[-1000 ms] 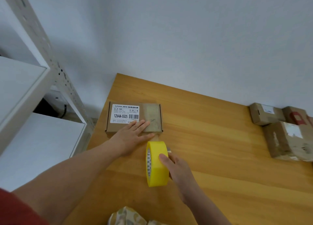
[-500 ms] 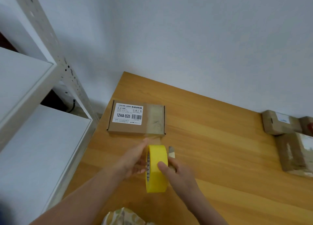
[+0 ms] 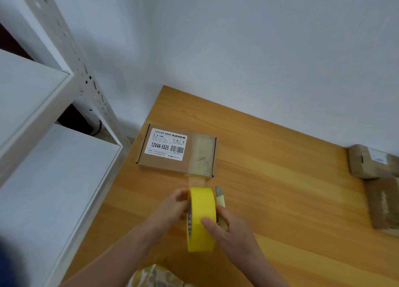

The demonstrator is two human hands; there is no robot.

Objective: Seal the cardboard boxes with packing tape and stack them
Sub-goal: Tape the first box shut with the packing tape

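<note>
Tape roll [image 3: 201, 219], yellow and standing on its edge, sits between your two hands above the wooden table [image 3: 291, 211]. Your right hand [image 3: 230, 229] grips it from the right side: the thumb lies over the yellow outer band and the other fingers are hidden behind the roll. Your left hand [image 3: 172, 209] holds the left face of the roll, fingers curled against the rim (this hand is a little blurred, so I cannot say how each finger lies).

Just beyond your grip, a short length of clear tape [image 3: 196, 181] runs from the top of the roll to the near edge of the flat cardboard box [image 3: 155, 164]. It continues as a strip across the right part of the lid. The box lies flat on the table, apart from both hands, and carries a white label [image 3: 166, 144] on the left part of its top.

Close behind the roll, by your right fingers, a small grey thing [image 3: 219, 192] shows; I cannot tell what it is.

Far to the right of your right hand, two other boxes [image 3: 367, 163] lie at the table edge. Left of your left arm stands a white shelf rack [image 3: 43, 118].
</note>
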